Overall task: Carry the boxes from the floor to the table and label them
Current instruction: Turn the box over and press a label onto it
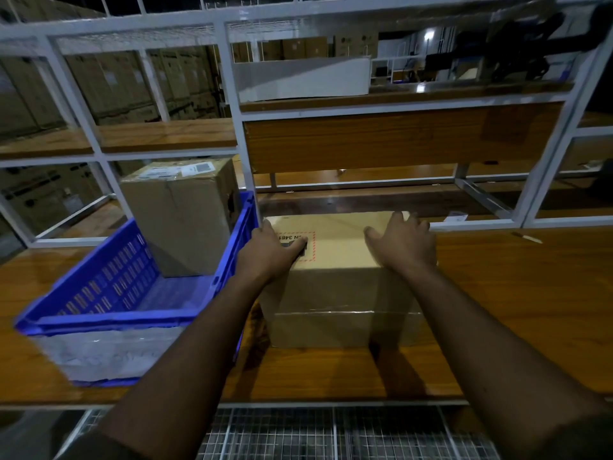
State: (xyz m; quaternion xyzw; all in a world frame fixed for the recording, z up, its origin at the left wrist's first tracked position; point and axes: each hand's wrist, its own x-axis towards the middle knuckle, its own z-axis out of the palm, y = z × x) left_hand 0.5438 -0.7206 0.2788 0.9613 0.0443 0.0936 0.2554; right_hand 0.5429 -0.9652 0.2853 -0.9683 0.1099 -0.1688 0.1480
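Pressing the label (298, 245) with the left hand (268, 249) and resting the open right hand (403, 242) flat, the box (341, 287) may slide toward 12 o'clock.

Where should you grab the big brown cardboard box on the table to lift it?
Probably by the two short ends of the brown cardboard box, one hand each side, low down. It is wide with flat, smooth sides, and the blue plastic crate crowds its left end.
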